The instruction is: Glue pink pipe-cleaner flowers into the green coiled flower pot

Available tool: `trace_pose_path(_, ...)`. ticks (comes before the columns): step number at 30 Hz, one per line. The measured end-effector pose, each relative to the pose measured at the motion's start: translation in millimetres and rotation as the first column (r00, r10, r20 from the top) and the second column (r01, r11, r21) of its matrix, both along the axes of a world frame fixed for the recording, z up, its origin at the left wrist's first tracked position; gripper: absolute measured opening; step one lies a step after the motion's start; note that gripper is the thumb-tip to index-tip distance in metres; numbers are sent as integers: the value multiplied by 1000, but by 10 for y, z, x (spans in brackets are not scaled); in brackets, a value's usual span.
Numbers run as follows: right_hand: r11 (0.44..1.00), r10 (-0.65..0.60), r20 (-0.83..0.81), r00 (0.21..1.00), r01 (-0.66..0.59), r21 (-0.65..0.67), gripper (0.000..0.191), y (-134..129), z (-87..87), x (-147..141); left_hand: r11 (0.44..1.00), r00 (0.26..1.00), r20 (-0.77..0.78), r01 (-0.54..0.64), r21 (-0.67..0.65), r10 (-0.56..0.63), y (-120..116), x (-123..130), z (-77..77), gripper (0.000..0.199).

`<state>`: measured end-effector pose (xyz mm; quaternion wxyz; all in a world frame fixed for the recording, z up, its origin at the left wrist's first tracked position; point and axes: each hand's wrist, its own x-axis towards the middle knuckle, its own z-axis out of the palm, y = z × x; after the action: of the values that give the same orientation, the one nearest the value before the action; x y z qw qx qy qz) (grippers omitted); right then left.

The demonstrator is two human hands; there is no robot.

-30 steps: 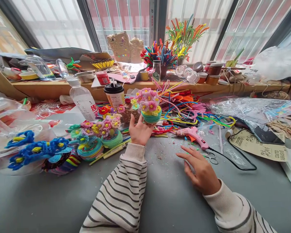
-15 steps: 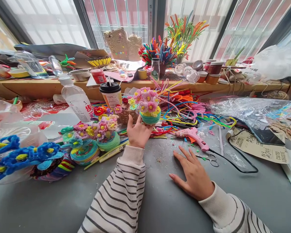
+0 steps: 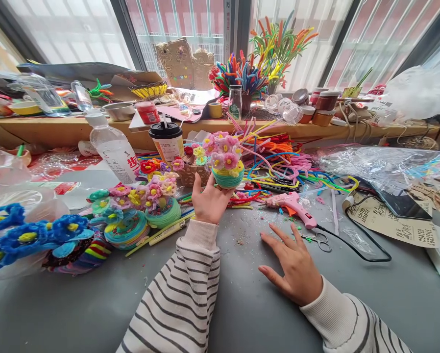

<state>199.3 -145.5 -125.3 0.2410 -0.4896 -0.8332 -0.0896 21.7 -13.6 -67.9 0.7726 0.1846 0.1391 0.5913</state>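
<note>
Nearest my camera, on the grey table (image 3: 249,323), I have the right hand (image 3: 295,272) palm down, fingers well spread and holding nothing; whether its fingertips touch the surface I can't tell. A little farther in, the left hand (image 3: 209,205) is turned palm up, its fingers partly curled beneath and behind the flower pot (image 3: 227,178), holding it up at the middle of my view while the thumb stands free. From here the piece looks nearly or fully made: turquoise and yellow wrapping covers the side facing me, and pink flowers (image 3: 225,149) fill the top. I see no gap left to fill, though the back is out of my sight. Over to the left sit a blue-flowered pot (image 3: 91,252), a swirled pot (image 3: 127,233) and a green pot (image 3: 163,213), all with flowers attached. Right of the held piece lie scissors (image 3: 322,241) and, just beyond, a pink glue gun (image 3: 296,207), neither in a hand. Past them are loose pipe cleaners (image 3: 279,152), with a takeaway cup (image 3: 167,146) and a plastic bottle (image 3: 114,151) off to the left. Farthest back, a wooden ledge (image 3: 201,131) carries a glass jar (image 3: 235,104) and bunches of fuzzy stems (image 3: 240,81) before the windows (image 3: 289,29).
</note>
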Motion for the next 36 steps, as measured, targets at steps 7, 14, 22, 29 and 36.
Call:
trace_pose_path(7,998,53,13,999,-53,34,50,-22,13,14,1000,1000,5,7,-1,-7,-9,10,1,51)
trace_pose_path(14,999,25,-78,997,-26,-20,30,-15,26,-90,1000,1000,18,13,11,-13,-16,3,-3,51)
trace_pose_path(22,983,-22,-488,873,-70,-169,30,-3,90,-63,1000,1000,19,13,-6,-13,-17,0,-8,51)
trace_pose_path(29,778,-273,-962,-26,-595,-204,35,269,340,-113,1000,1000,10,25,9,-25,-18,6,-23,52)
trace_pose_path(36,865,-248,-968,50,-439,-244,24,771,622,-260,998,998,21,66,-11,-66,-58,39,-25,52)
